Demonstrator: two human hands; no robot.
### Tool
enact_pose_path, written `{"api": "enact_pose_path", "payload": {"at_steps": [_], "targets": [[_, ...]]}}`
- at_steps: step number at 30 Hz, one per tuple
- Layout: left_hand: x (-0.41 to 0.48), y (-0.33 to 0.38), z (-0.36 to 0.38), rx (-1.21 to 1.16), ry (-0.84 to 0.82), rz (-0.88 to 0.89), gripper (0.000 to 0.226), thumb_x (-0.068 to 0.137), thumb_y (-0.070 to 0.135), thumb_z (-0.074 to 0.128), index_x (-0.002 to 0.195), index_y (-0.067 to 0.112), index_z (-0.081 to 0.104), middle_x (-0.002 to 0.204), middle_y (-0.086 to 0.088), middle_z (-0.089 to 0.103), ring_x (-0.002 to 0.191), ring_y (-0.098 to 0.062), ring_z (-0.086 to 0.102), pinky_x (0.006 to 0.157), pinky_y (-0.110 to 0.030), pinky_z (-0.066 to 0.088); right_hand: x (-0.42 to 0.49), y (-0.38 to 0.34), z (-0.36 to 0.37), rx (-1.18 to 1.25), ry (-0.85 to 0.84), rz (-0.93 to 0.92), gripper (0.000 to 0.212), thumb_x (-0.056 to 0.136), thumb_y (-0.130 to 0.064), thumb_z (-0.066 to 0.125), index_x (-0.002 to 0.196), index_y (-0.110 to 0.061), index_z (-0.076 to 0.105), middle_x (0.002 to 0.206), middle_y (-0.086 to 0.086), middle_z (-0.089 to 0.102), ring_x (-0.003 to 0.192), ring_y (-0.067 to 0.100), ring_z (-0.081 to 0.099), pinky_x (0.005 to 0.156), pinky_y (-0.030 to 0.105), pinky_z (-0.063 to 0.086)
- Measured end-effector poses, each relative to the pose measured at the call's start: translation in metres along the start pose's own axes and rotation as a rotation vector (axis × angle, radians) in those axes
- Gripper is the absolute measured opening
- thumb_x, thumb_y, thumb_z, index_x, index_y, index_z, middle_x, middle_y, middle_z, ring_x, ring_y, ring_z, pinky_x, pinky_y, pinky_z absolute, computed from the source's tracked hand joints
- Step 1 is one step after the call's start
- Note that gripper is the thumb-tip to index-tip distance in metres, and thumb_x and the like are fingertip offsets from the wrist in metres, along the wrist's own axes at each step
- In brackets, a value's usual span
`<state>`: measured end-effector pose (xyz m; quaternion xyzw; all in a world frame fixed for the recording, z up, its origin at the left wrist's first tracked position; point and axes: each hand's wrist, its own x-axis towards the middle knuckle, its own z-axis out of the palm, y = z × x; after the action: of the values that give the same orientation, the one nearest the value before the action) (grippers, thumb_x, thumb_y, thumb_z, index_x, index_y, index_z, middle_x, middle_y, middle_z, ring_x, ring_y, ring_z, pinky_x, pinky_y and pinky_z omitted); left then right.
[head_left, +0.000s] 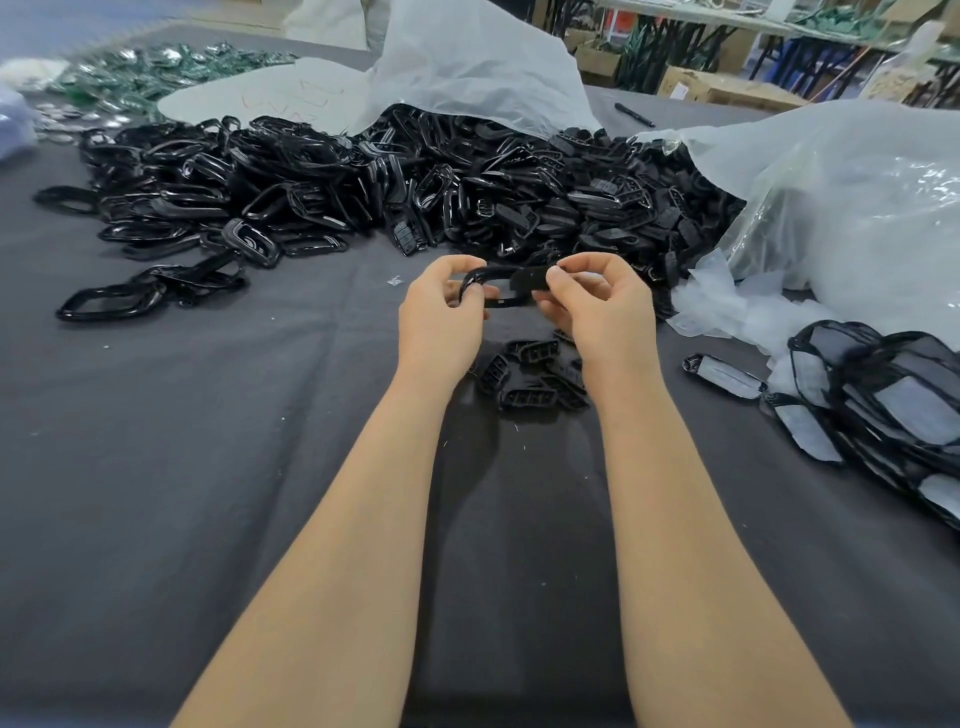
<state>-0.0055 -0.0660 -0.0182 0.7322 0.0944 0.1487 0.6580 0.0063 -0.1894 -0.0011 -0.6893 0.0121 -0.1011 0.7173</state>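
My left hand (441, 312) grips the glossy black oval plastic frame (485, 274) by its left end. My right hand (602, 306) pinches a flat matte black plastic insert (530, 280) against the frame's right end; I judge it not yet seated. Both hang above the dark grey cloth (208, 415), mid-table. The frame's long axis runs left to right, its opening roughly towards me. The far heap of loose black frames (234, 171) suggests most of the work is left.
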Motion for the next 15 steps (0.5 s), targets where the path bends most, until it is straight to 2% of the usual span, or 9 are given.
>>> {"api": "enact_pose_path", "payload": {"at_steps": [4, 8, 12, 15], "targets": [[-0.0028, 0.0032, 0.0009, -0.011, -0.036, -0.001, 0.032, 0.098, 0.011, 0.047, 0.087, 0.04, 0.057, 0.074, 0.013, 0.069, 0.066, 0.001, 0.063, 0.084, -0.036, 0.056, -0.0006, 0.0016, 0.0026, -0.073, 0.007, -0.058, 0.017, 0.088, -0.004, 0.063, 0.079, -0.017, 0.058, 0.076, 0.003, 0.063, 0.067, 0.011, 0.066, 0.063, 0.019, 0.053], [-0.0048, 0.0043, 0.0013, -0.009, -0.065, 0.034, 0.032, 0.098, 0.008, 0.046, 0.091, 0.037, 0.058, 0.073, 0.01, 0.066, 0.064, 0.005, 0.064, 0.086, -0.035, 0.056, -0.0005, 0.0056, 0.0039, -0.269, 0.041, -0.151, 0.014, 0.085, -0.012, 0.068, 0.077, -0.022, 0.06, 0.072, -0.006, 0.063, 0.069, 0.007, 0.06, 0.071, 0.023, 0.051], [-0.0045, 0.0063, 0.0001, -0.052, -0.096, 0.043, 0.03, 0.099, 0.007, 0.046, 0.095, 0.034, 0.059, 0.068, 0.013, 0.065, 0.064, 0.005, 0.065, 0.079, -0.022, 0.056, 0.0002, 0.0074, 0.0051, -0.275, 0.076, -0.157, 0.014, 0.085, -0.016, 0.069, 0.076, -0.024, 0.062, 0.072, -0.013, 0.062, 0.068, 0.0, 0.056, 0.067, 0.014, 0.046], [-0.0064, 0.0081, -0.0012, -0.128, -0.13, 0.041, 0.028, 0.099, 0.005, 0.046, 0.098, 0.028, 0.061, 0.063, 0.014, 0.063, 0.063, 0.003, 0.065, 0.07, -0.014, 0.054, -0.0001, 0.0079, 0.0051, -0.255, 0.059, -0.145, 0.017, 0.086, -0.014, 0.068, 0.076, -0.024, 0.059, 0.072, -0.008, 0.061, 0.07, 0.008, 0.058, 0.071, 0.027, 0.052]]}}
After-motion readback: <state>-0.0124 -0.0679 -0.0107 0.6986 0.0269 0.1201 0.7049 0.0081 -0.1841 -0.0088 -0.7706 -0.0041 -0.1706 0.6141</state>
